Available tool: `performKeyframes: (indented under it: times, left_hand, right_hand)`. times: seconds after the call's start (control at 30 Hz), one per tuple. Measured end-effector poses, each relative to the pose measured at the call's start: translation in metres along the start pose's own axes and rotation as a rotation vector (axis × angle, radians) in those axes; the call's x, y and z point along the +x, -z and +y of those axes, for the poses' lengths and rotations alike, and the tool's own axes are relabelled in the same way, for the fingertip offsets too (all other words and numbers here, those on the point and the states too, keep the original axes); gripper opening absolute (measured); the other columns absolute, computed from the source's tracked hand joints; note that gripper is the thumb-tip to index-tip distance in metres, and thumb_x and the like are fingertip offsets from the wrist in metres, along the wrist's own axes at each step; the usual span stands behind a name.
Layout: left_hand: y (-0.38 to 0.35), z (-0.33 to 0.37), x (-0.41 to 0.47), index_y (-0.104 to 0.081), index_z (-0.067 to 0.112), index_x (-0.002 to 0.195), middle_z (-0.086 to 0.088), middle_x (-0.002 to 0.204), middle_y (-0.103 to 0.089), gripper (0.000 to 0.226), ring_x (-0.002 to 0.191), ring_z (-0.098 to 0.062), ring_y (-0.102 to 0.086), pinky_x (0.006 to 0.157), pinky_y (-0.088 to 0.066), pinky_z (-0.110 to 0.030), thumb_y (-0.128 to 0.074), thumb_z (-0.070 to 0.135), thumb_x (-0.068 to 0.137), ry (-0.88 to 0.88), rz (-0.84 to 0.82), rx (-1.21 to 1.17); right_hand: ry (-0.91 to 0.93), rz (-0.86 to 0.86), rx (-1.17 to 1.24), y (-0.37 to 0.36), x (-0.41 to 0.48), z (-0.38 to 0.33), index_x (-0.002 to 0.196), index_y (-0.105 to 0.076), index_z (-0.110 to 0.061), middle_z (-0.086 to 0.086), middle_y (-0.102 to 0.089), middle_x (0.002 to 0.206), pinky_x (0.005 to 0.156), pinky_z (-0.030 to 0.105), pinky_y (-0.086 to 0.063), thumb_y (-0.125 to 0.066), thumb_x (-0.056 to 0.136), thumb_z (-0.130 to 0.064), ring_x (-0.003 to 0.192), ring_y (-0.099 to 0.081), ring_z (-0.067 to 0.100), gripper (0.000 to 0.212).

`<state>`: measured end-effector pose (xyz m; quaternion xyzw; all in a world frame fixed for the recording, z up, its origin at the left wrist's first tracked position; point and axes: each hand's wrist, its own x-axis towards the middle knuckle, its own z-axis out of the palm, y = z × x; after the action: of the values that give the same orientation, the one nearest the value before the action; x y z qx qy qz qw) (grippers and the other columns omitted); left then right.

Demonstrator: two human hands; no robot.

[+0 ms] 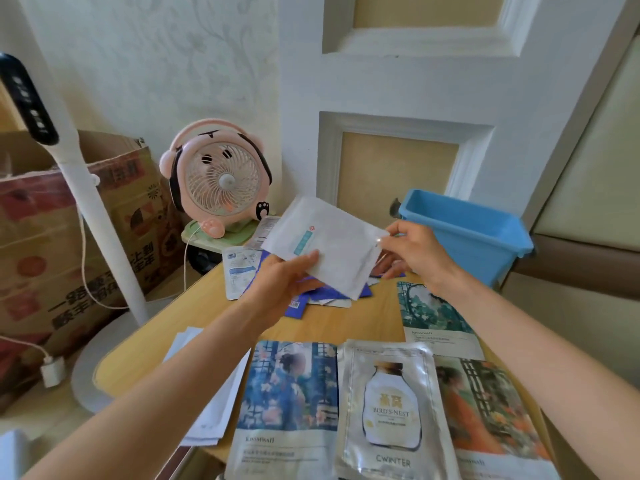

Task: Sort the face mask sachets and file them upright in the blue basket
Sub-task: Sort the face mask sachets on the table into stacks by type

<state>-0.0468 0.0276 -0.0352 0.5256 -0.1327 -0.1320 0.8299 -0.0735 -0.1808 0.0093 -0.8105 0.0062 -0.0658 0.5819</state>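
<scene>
Both hands are up over the surface [377, 318], each clamped on the same white sachet [329, 242], which is held in the air, tilted, teal label facing up. L hand [282, 284] grips its near-left edge w/ thumb on top. R hand [417, 252] pinches the right corner btwn thumb and fingertips.

Right under the held sachet, approx. 12 o'clock on the surface, lies a loose pile of sachets [311, 301], blue/purple and white ones overlapping. The blue basket [464, 237] stands at 2 o'clock, on the far right edge, just beyond the R hand and not touching it; can't tell what's inside.

Near edge, laid flat in a row: blue picture sachet [287, 403] at 7 o'clock, silver "Bird's Nest" sachet [391, 410] at 6, overlapping its neighbours, and orange picture sachet [485, 420] at 5. A green picture sachet [433, 315] lies at 3 o'clock, partly under the R forearm. Plain white sachets [207, 393] hang over the edge at 8 o'clock, under the L forearm.

Off the surface: pink fan [218, 181] at 11 o'clock, cardboard box [69, 230] at 9.
</scene>
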Motion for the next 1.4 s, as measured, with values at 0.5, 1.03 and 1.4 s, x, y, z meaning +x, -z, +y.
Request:
performKeyframes:
  times: [0.5, 1.03, 1.4]
  left_hand:
    - [0.144, 0.047, -0.087, -0.064, 0.009, 0.098, -0.011, 0.093, -0.072, 0.024, 0.082, -0.022, -0.071, 0.062, -0.06, -0.028, -0.074, 0.011, 0.076, 0.584, 0.227, 0.907]
    - [0.151, 0.028, -0.101, -0.053, 0.013, 0.101, -0.002, 0.09, -0.061, 0.039, 0.075, -0.017, -0.065, 0.063, -0.058, -0.027, -0.075, 0.034, 0.076, 0.534, 0.349, 1.261]
    - [0.144, 0.029, -0.087, -0.046, 0.022, 0.09, 0.008, 0.084, -0.054, 0.039, 0.077, -0.012, -0.054, 0.059, -0.041, -0.023, -0.053, 0.06, 0.083, 0.364, 0.356, 1.835]
  right_hand:
    - [0.067, -0.204, -0.898, -0.048, 0.022, 0.067, 0.102, -0.066, -0.025, -0.001, -0.063, 0.097, 0.066, 0.027, -0.045, -0.061, 0.087, -0.029, 0.083, -0.06, 0.016, 0.016]
    - [0.319, -0.244, -1.508, -0.06, 0.045, 0.08, 0.091, -0.067, -0.021, -0.003, -0.063, 0.092, 0.074, 0.03, -0.034, -0.052, 0.09, -0.034, 0.096, -0.056, 0.018, 0.021]
    - [0.421, -0.208, -1.64, -0.077, 0.05, 0.084, 0.09, -0.056, -0.016, 0.006, -0.064, 0.101, 0.08, 0.033, -0.035, -0.041, 0.089, -0.004, 0.098, -0.056, 0.025, 0.02]
